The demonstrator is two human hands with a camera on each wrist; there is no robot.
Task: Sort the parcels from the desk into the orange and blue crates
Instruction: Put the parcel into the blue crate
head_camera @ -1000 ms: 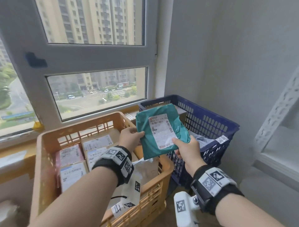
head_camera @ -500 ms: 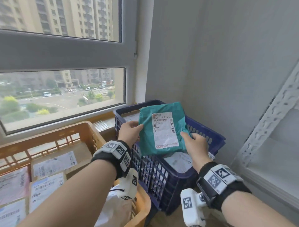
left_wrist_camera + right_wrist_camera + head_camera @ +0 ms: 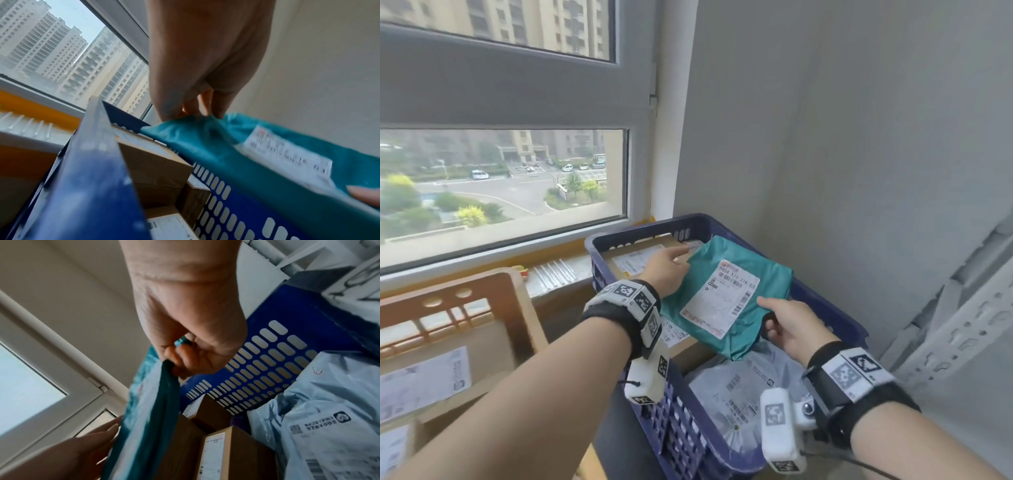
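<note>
A teal parcel with a white label hangs tilted over the blue crate, just above its contents. My right hand pinches its near right corner, thumb on top and fingers curled beneath; the right wrist view shows that pinch on the teal parcel. At the parcel's left edge my left hand touches it with straight fingers. The left wrist view has those fingertips on the teal parcel. The orange crate stands to the left with labelled boxes inside.
Inside the blue crate lie a grey poly bag and cardboard boxes. A white perforated metal shelf frame stands close on the right. The grey wall is right behind the crate, and a window sill runs along the left.
The teal parcel has gone from above the orange crate rightward and down over the blue crate. My left hand's fingers have straightened at its edge, while the right hand keeps its pinch.
</note>
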